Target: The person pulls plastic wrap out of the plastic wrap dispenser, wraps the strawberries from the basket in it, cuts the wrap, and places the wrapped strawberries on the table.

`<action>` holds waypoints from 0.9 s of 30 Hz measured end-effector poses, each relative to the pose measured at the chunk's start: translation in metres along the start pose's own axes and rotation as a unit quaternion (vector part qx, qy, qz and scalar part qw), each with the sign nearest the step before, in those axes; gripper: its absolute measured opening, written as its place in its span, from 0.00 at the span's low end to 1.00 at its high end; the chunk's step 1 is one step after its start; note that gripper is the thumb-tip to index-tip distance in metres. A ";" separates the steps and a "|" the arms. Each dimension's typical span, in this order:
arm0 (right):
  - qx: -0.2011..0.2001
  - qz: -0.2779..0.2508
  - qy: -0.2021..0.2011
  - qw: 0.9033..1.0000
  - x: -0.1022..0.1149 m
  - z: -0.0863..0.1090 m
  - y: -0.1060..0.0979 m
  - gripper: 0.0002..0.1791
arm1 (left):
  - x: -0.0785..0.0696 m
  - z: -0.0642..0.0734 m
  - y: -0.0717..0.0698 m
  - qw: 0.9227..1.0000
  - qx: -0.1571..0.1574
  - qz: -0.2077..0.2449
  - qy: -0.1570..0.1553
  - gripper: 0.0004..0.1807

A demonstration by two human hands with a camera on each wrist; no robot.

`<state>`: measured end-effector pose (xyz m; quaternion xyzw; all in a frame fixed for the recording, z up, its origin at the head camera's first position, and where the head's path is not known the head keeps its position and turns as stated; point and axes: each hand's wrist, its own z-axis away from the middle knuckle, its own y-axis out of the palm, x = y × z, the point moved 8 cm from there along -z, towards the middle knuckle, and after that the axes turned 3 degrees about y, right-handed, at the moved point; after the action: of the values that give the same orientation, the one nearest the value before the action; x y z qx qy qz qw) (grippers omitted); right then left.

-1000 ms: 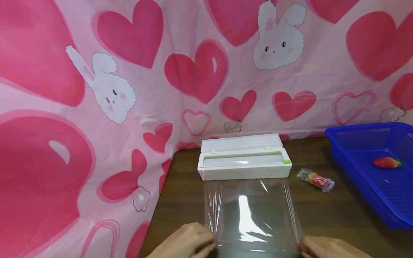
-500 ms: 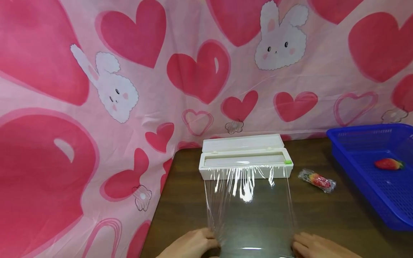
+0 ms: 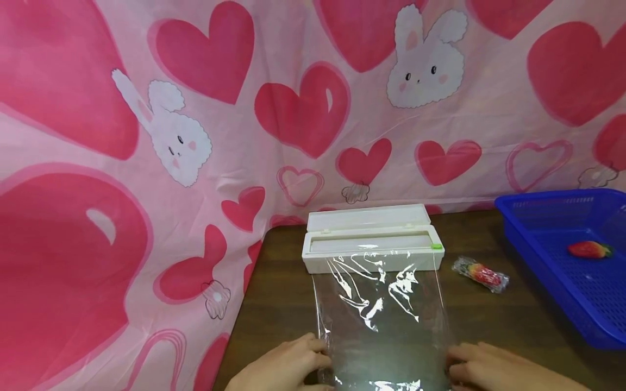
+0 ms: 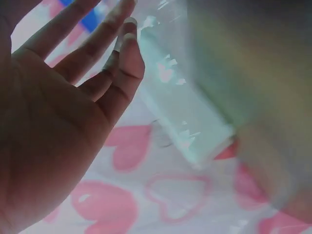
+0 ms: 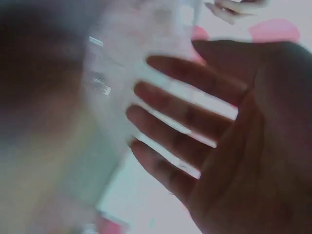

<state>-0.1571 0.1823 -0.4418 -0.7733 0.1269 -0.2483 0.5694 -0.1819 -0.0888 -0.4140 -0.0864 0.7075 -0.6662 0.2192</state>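
Observation:
A sheet of clear cling film (image 3: 386,336) runs forward from a white dispenser box (image 3: 371,263) over the dark wooden table. The box's lid stands raised, and a green tab sits at its right end. At the film's left edge is my left hand (image 3: 288,366); the left wrist view shows its palm and spread, loosely bent fingers (image 4: 92,53). My right hand (image 3: 489,366) lies along the film's right edge. Seen from the right wrist, its straight, separated fingers (image 5: 180,109) reach toward the film. The film's near end runs out of the head view.
Right of the dispenser lies a strawberry in clear wrapping (image 3: 481,273). A blue plastic basket (image 3: 543,271) farther right holds an unwrapped strawberry (image 3: 589,249). Pink cloth (image 3: 303,136) printed with hearts and rabbits hangs behind and to the left of the table (image 3: 279,304).
The film was stretched smooth, with my hands at its near corners; now more hangs forward and bright wrinkles show in it. Both hands' fingers have loosened at its edges.

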 end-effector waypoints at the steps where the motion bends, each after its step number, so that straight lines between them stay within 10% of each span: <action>1: -0.016 0.027 0.008 0.999 0.003 -0.007 -0.011 0.02 | -0.002 -0.005 -0.008 1.000 -0.012 -0.005 -0.003 0.13; 7: -0.103 0.146 0.061 0.982 0.008 -0.061 -0.050 0.20 | 0.004 -0.054 -0.043 0.997 -0.050 -0.051 -0.013 0.18; 14: 0.000 0.080 0.133 0.988 -0.032 -0.110 -0.023 0.49 | 0.049 -0.112 -0.023 0.996 0.003 -0.061 -0.070 0.38; 20: 0.053 0.021 0.168 0.984 -0.064 -0.102 0.006 0.54 | 0.081 -0.114 0.013 0.990 0.052 -0.061 -0.119 0.45; 27: 0.053 0.001 0.213 0.976 -0.092 -0.070 0.014 0.55 | 0.105 -0.095 0.025 0.990 0.037 -0.044 -0.126 0.47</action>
<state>-0.2711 0.1644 -0.4613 -0.6712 0.2328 -0.4127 0.5701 -0.3113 -0.0433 -0.4579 -0.1926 0.6447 -0.6849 0.2798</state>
